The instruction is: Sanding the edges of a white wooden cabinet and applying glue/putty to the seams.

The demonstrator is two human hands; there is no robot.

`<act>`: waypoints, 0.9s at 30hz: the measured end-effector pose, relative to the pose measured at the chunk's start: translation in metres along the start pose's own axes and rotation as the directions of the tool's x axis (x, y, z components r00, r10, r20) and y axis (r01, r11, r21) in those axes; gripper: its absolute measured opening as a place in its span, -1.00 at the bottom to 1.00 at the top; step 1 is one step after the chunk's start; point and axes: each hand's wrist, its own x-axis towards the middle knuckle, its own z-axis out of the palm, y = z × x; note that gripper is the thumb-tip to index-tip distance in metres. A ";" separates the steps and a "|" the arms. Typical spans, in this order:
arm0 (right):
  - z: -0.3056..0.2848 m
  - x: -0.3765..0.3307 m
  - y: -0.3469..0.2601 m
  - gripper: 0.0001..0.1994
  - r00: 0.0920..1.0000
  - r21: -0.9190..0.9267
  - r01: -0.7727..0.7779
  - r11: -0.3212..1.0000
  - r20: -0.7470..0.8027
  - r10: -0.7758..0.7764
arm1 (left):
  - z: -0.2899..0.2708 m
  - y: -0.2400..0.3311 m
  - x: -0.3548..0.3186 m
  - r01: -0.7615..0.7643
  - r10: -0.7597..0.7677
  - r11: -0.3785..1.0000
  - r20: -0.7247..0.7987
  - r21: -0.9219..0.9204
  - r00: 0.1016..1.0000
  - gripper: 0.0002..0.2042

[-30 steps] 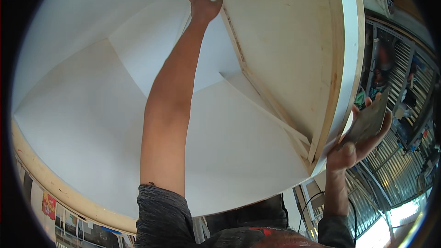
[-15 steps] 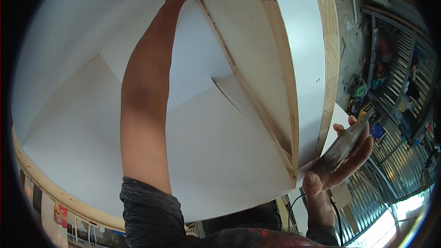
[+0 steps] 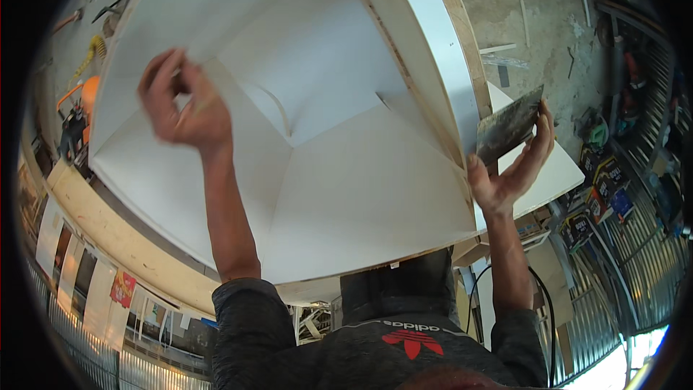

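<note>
Panels [image 3: 339, 173], white and folded into a big angled shape, fill my view overhead. Left hand [image 3: 180, 105] hangs curled against them, fingers pinched on something too small to tell. Right hand [image 3: 514, 162] grips a dirty scraper [image 3: 507, 126] at the wooden edge [image 3: 455, 36]. Faces look smooth already; I judge that edge seam remains.

My left hand [image 3: 184, 105] has come off the top edge of the white panel structure [image 3: 325, 137], where it gripped up near twelve o'clock a second ago; now it sits lower, toward ten o'clock, fingers curled loosely against the white face. The whole structure has swung in view: its wooden edge strip [image 3: 451, 43] now runs up toward one o'clock. My right hand [image 3: 512, 166] has risen toward three o'clock, with the metal scraper [image 3: 509, 126] tilted up beside that strip.
</note>
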 end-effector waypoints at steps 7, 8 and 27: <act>0.002 0.007 -0.005 -0.09 1.000 -0.018 0.005 1.000 -0.019 -0.006 | -0.155 0.031 0.061 0.294 -0.338 0.940 -0.353 -0.175 0.872 -0.87; 0.005 0.007 -0.009 -0.09 1.000 0.008 0.016 1.000 -0.015 -0.016 | -0.177 0.021 0.061 0.320 -0.393 0.917 -0.393 -0.240 0.831 -0.88; 0.003 0.005 0.006 -0.17 1.000 -0.067 0.026 0.997 -0.013 -0.027 | -0.157 -0.194 0.001 0.718 -0.907 0.374 -0.068 -0.587 0.416 -0.78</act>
